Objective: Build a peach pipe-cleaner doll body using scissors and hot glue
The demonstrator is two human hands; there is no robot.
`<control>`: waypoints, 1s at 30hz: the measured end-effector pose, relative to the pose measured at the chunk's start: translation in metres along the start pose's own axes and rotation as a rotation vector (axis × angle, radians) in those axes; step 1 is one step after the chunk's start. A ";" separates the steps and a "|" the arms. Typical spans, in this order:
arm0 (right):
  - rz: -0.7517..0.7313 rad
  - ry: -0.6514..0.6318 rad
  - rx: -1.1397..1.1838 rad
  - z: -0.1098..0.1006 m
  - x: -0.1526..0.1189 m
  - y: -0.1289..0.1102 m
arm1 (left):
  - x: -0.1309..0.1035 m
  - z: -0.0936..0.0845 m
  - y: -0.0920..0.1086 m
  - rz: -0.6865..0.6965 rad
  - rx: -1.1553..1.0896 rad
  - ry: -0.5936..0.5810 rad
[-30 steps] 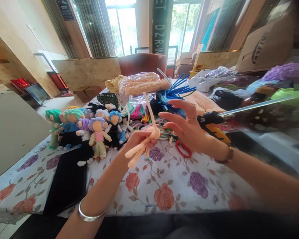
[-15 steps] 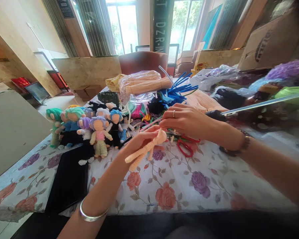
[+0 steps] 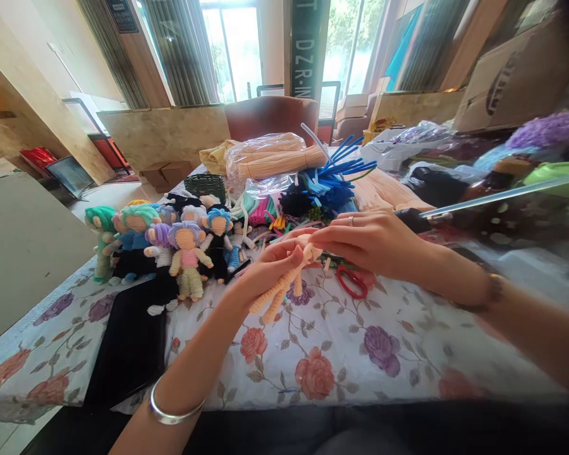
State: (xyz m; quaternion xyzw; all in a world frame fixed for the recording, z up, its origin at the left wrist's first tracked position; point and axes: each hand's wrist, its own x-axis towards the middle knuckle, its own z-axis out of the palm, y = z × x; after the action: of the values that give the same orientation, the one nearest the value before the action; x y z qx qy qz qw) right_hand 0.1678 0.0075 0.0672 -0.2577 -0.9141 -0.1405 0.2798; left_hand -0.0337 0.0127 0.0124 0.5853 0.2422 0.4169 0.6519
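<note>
A peach pipe-cleaner doll body (image 3: pixel 279 292) is held above the table, its limbs slanting down toward me. My left hand (image 3: pixel 265 264) is closed around its upper part, thumb on the near side. From the right, the fingers of my right hand (image 3: pixel 372 239) press together on the doll's top end, partly hiding it. Below my right hand lie red-handled scissors (image 3: pixel 352 282), their blades mostly covered. To the left stands a group of small dolls; the front one (image 3: pixel 188 256) has lilac hair and a pink top.
Blue pipe cleaners (image 3: pixel 336 170) and a plastic-wrapped peach bundle (image 3: pixel 275 158) lie at the back. A clear rod (image 3: pixel 497 197) sticks out of a black tool behind my right wrist. A flat black object (image 3: pixel 130 344) rests at left on the flowered tablecloth (image 3: pixel 284 354).
My right hand has shifted right and slightly down, its fingers now lower on the doll's top end. The doll body has turned and moved slightly right in my left hand.
</note>
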 end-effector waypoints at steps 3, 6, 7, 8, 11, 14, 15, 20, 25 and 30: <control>0.089 0.009 0.036 -0.001 -0.001 -0.008 | -0.002 0.002 0.002 0.024 0.014 -0.006; 0.156 0.021 0.069 -0.002 -0.001 -0.016 | -0.003 0.006 0.004 0.094 0.067 0.018; 0.175 0.034 0.072 -0.003 -0.001 -0.018 | -0.003 0.006 0.004 0.127 0.090 0.036; 0.192 0.048 0.068 -0.003 -0.001 -0.020 | -0.003 0.007 0.004 0.156 0.115 0.056; 0.212 0.075 0.036 -0.004 -0.002 -0.025 | -0.002 0.009 0.002 0.229 0.204 0.113; 0.230 0.082 0.004 -0.003 -0.002 -0.030 | -0.001 0.011 0.000 0.280 0.271 0.192; 0.242 0.088 -0.002 -0.002 -0.002 -0.031 | -0.001 0.012 -0.001 0.295 0.279 0.221; 0.280 0.148 -0.043 0.004 -0.003 -0.039 | -0.002 0.016 -0.005 0.386 0.351 0.328; 0.298 0.175 -0.072 0.008 -0.002 -0.048 | -0.004 0.019 -0.006 0.471 0.467 0.419; 0.298 0.223 -0.043 0.010 0.001 -0.055 | -0.005 0.020 -0.007 0.505 0.537 0.471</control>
State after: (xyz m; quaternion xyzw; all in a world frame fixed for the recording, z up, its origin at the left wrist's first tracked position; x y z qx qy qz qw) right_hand 0.1326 -0.0331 0.0535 -0.3791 -0.8258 -0.1445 0.3917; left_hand -0.0183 -0.0030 0.0086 0.6638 0.3335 0.6077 0.2809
